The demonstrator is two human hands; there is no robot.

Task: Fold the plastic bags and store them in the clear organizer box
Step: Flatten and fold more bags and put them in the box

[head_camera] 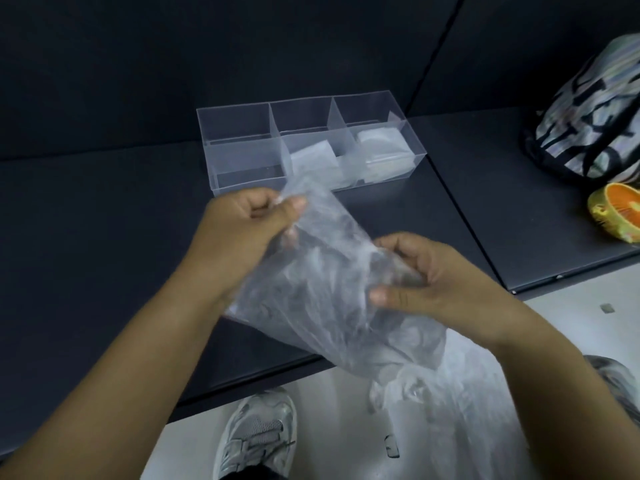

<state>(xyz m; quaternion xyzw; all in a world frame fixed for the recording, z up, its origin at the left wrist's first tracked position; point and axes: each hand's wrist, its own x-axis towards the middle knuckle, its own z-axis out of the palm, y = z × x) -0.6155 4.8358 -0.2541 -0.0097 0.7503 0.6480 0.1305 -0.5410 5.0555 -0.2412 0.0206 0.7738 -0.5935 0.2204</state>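
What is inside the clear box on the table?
The clear box holds folded plastic bags in its front middle and front right compartments. The others look empty. The bag in both hands covers the front edge.

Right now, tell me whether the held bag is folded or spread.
Spread, not yet folded: the plastic bag hangs loose and crumpled between both hands.

No readable text, label, brand or number shows on anything in view.

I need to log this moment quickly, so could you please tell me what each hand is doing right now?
Left hand: closed, pinching the top edge of the bag.
Right hand: closed, gripping the same bag at its side.
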